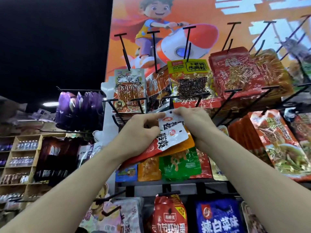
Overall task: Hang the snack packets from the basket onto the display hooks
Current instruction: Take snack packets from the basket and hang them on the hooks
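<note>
Well, nearest me, low between the raised forearms, a blue bag (218,219) reads "辣白菜味" beside a red bag (170,216) whose print I can only half make out. Higher up, the left hand (141,132) has its fingers curled round a fanned bundle (182,144) of red, orange and white-topped packets, held low, I'd guess, so the spares stay clear of the work. The right hand (193,121) pinches the top edge of the front packet (170,122), a white one, right beside its punched hole. That grip looks meant to keep the hole flat and aimed at the bare hook (170,100) just above it. The packet is not on the hook yet, and the basket is out of sight. Fingers cover part of the packet's black lettering, so I can't read it. Behind the hook hangs a yellow-headed bag (189,78) marked "VEGETARIAN MEAT" and "老妈牛肉粒", with orange striped bags to one side and red ones to the other. Farthest back, an orange poster (235,14) shows a cartoon child riding a rocket.
</note>
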### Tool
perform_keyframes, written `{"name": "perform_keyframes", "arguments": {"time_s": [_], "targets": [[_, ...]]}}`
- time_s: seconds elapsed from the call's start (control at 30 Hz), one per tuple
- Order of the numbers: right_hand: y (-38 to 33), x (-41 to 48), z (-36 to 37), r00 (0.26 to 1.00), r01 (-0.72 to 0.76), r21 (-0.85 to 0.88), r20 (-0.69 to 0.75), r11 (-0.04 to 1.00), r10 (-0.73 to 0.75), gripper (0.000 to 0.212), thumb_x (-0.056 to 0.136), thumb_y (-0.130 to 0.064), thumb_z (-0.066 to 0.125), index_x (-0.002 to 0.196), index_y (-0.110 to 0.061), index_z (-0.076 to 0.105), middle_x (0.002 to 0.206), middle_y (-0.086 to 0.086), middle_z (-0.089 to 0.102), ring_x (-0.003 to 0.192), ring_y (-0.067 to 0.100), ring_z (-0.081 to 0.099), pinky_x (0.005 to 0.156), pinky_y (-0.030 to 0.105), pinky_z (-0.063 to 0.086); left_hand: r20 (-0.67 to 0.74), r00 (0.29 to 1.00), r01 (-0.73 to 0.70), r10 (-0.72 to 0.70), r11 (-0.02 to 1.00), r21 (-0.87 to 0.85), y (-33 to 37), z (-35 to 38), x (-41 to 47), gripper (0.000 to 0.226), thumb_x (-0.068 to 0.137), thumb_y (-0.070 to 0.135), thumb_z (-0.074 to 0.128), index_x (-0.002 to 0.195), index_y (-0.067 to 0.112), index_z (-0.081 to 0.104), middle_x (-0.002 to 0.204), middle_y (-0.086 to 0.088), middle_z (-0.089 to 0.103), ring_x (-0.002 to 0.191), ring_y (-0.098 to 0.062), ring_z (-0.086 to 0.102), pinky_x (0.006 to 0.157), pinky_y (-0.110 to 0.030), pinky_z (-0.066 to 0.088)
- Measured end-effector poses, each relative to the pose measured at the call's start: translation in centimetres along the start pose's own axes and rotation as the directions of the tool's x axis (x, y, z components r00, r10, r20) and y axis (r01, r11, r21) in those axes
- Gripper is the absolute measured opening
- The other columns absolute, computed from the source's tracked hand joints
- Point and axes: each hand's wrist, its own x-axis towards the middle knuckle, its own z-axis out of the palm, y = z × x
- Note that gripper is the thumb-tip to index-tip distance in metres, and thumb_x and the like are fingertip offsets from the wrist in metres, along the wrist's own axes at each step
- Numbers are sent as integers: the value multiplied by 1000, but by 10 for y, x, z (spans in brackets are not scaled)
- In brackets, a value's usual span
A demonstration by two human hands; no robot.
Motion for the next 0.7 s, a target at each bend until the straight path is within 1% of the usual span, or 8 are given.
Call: {"name": "perform_keyframes", "arguments": {"time_s": [0.17, 0.27, 0.3, 0.33, 0.37, 0.47, 0.53, 0.7], "targets": [[-6, 1, -1, 1000, -8, -49, -5, 999, 7, 11, 89, -9, 62, 82, -2, 67, 93, 19, 68, 75, 29, 64, 72, 38, 52, -13, 1000, 27, -27, 1000, 10, 5, -5, 6, 36, 93, 11, 53, 124, 23, 66, 86, 1, 72, 61, -28, 63, 57, -30, 47], [-10, 2, -4, 1000, -22, -143, -10, 989, 21, 15, 88, -3, 61, 95, 9, 67, 87, 18, 69, 59, 35, 63, 52, 32, 53, 40, 996, 83, -83, 997, 3, 2, -5, 13, 32, 93, 12, 55, 120, 23, 68, 86, 5, 70, 49, -8, 60, 50, -18, 45], [-8, 3, -5, 1000, -22, -169, -11, 985, 20, 24, 88, -2, 61, 105, 15, 64, 91, 19, 68, 62, 38, 62, 83, 46, 45, 60, 993, 106, -105, 994, -3, -1, -4, 14, 31, 93, 12, 56, 120, 23, 68, 81, 6, 69, 47, -4, 57, 49, -15, 43], [-4, 4, -5, 1000, -26, -193, -1, 981, 26, 29, 88, -2, 61, 111, 16, 60, 90, 20, 66, 65, 36, 60, 59, 27, 30, 77, 988, 134, -133, 991, -12, -4, -1, 15, 31, 93, 14, 57, 119, 24, 68, 79, 7, 69, 50, -4, 58, 51, -15, 44], [1, 4, -5, 999, -36, -213, 14, 976, 39, 28, 89, -5, 61, 111, 13, 62, 89, 20, 67, 68, 32, 60, 60, 29, 38, 93, 982, 164, -162, 986, -23, -8, 2, 15, 30, 93, 17, 59, 120, 26, 68, 83, 6, 70, 57, -5, 61, 55, -15, 46], [11, 1, -8, 997, -56, -303, 26, 951, 67, 18, 94, -20, 62, 107, -8, 67, 98, 14, 73, 80, 28, 69, 71, 38, 58, 120, 973, 206, -196, 975, -77, -22, 13, 16, 33, 92, 21, 64, 124, 28, 65, 99, 0, 72, 73, -13, 68, 74, -29, 56], [16, -2, -19, 999, -8, -414, 33, 910, 24, 23, 95, -29, 61, 112, -16, 66, 108, 14, 70, 97, 34, 66, 89, 48, 55, 114, 973, 212, -202, 974, -83, -29, 18, 19, 35, 91, 19, 65, 125, 30, 64, 98, -7, 72, 66, -17, 66, 73, -35, 56], [30, -5, -39, 996, 85, -609, 26, 788, -87, 11, 85, -23, 74, 87, -12, 75, 84, 1, 70, 79, 15, 64, 60, 9, 44, 28, 988, 151, -155, 984, 94, -44, 31, 24, 40, 92, 19, 61, 128, 34, 61, 77, 0, 66, 49, -7, 46, 53, -20, 38]]}}
